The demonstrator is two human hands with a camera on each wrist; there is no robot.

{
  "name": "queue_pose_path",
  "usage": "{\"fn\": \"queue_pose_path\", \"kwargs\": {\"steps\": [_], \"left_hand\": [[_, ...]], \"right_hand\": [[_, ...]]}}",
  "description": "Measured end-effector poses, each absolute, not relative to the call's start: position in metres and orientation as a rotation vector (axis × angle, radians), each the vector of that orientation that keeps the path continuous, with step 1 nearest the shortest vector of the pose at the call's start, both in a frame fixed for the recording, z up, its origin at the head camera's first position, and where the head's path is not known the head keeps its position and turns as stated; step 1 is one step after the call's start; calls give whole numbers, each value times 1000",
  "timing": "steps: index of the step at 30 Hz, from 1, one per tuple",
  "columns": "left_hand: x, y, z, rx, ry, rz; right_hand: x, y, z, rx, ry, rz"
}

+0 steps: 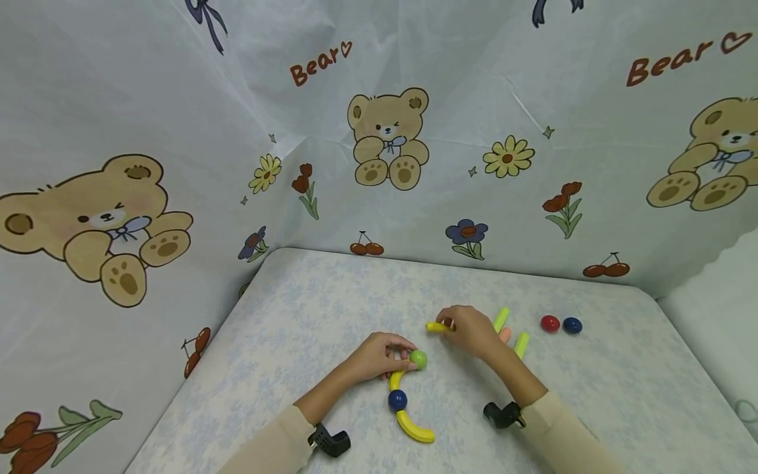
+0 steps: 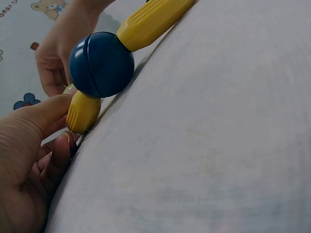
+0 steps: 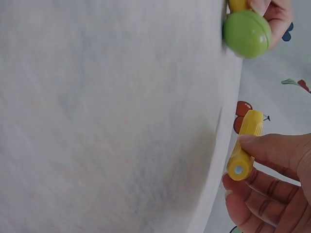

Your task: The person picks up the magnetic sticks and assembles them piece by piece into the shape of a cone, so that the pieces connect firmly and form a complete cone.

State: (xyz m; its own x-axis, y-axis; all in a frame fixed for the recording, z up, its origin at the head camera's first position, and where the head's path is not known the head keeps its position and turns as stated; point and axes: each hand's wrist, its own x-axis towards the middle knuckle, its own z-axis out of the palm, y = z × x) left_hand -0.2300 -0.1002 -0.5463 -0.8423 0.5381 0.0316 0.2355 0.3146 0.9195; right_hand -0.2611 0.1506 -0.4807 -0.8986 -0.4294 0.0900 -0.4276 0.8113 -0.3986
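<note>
A chain lies on the table: a curved yellow stick (image 1: 414, 429), a blue ball (image 1: 398, 400) (image 2: 101, 64), another curved yellow stick (image 1: 396, 380) (image 2: 83, 112) and a green ball (image 1: 418, 359) (image 3: 247, 34) at its far end. My left hand (image 1: 379, 357) (image 2: 29, 160) grips the chain by the green ball and the yellow stick joined to it. Beyond it and to the right, my right hand (image 1: 472, 329) (image 3: 277, 179) pinches a separate yellow stick (image 1: 437, 326) (image 3: 245, 145) between thumb and fingers, its metal tip showing in the right wrist view.
Right of my right hand lie two light green sticks (image 1: 501, 319) (image 1: 522, 344) and an orange stick (image 1: 505, 334), partly behind the hand. Farther right are a red ball (image 1: 550, 323) and a blue ball (image 1: 572, 325). A bear-print cloth (image 1: 450, 197) hangs behind the table (image 1: 320, 289).
</note>
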Motion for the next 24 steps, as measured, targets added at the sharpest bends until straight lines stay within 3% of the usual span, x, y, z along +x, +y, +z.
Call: {"fn": "queue_pose_path", "kwargs": {"steps": [24], "left_hand": [[-229,-102,-546,699,2329,1536]], "right_hand": [[-220,156,-484,-667,2998,-844]]}}
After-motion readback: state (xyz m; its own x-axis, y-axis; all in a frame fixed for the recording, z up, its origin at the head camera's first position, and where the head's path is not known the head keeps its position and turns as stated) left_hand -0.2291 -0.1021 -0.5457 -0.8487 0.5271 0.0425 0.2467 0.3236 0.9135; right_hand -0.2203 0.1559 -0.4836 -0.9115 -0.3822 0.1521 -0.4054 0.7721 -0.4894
